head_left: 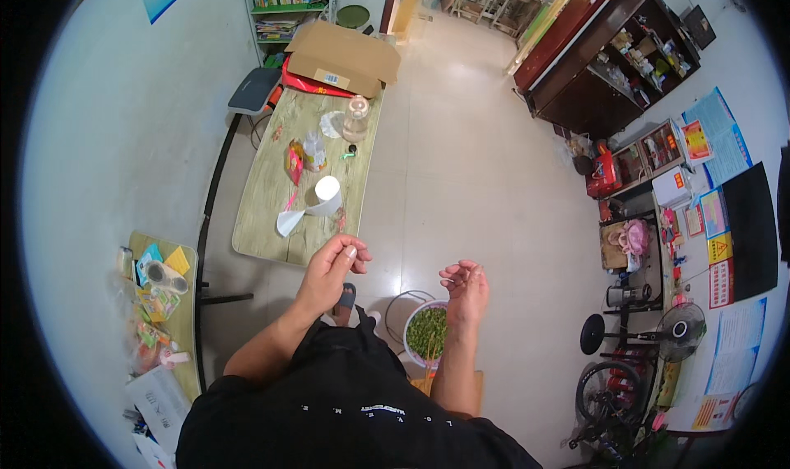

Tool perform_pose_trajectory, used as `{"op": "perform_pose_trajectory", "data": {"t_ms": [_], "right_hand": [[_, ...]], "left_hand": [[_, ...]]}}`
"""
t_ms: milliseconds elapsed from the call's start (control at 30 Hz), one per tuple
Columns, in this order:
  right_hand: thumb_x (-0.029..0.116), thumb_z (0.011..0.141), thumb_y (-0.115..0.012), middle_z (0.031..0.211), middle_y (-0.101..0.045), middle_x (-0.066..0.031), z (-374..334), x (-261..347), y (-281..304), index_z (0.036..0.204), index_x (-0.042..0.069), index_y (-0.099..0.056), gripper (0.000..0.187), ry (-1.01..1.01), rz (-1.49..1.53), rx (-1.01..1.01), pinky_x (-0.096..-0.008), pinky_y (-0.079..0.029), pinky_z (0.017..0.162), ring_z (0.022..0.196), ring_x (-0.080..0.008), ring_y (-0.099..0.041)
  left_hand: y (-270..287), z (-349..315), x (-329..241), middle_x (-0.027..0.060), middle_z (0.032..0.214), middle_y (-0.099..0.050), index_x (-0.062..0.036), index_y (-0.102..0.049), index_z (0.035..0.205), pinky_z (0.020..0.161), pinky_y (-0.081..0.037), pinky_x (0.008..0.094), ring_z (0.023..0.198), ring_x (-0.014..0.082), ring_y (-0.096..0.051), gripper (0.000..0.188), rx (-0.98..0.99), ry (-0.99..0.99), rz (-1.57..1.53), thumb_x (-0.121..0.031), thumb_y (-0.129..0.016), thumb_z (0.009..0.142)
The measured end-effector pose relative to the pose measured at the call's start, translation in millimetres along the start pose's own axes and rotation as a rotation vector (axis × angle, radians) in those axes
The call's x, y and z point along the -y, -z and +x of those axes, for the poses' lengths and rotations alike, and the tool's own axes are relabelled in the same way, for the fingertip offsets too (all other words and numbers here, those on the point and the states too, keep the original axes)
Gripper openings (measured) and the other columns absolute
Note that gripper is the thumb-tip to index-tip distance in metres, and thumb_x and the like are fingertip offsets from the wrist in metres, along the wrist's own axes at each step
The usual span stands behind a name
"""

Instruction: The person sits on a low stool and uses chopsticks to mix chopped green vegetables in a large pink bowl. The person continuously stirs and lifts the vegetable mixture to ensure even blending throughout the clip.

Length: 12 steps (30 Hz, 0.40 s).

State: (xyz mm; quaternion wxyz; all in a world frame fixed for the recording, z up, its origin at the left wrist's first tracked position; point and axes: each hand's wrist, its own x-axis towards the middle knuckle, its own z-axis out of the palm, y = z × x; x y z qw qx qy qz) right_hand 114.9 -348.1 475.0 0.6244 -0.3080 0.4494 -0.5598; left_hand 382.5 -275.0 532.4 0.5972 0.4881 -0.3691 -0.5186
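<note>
Both my hands are raised in front of me, loosely curled, and I see nothing in either. My left hand (336, 269) is near the front edge of the low table (317, 210), its thumb and fingers bent a little apart. On the other side, my right hand (467, 290) has its fingers half bent with gaps between them. Below and just left of my right forearm stands a white tub (406, 343) filled with chopped green leaves (425, 329). Thin yellowish sticks (430, 365) slant at its near side, partly hidden by the forearm.
The low table bears a paper roll (327, 189), a clear jar (355, 122), snack packets (295, 163) and a cardboard box (341, 56). A side table (188, 304) with packages stands left. Along the right are a fan (681, 331), a bicycle (607, 395) and a dark cabinet (576, 90).
</note>
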Motion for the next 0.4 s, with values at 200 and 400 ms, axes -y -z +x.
{"op": "perform_pose_trajectory", "data": {"t_ms": [200,400], "right_hand": [[0.039,0.111,-0.049,0.094,-0.07,-0.0114,67.0,5.6,-27.6,0.113,0.003,-0.06,0.038,0.009,-0.007,0.027,-0.0332,-0.057,0.072,0.084,-0.0231,-0.072],[0.041,0.11,-0.051,0.094,-0.07,-0.0112,148.5,19.2,-39.4,0.113,0.003,-0.06,0.039,-0.003,-0.051,0.004,-0.0331,-0.057,0.072,0.084,-0.0232,-0.072]], "left_hand": [[14.3,56.8,-7.9,0.0074,0.103,-0.068,-0.0017,-0.06,0.116,0.082,-0.054,0.0298,0.086,0.0118,-0.062,0.02,-0.058,0.022,-0.061,-0.014,-0.046,0.11],[14.6,117.0,3.8,0.0081,0.107,-0.069,-0.0028,-0.061,0.116,0.083,-0.054,0.0306,0.087,0.013,-0.063,0.017,-0.114,0.058,-0.051,-0.014,-0.051,0.109]]}}
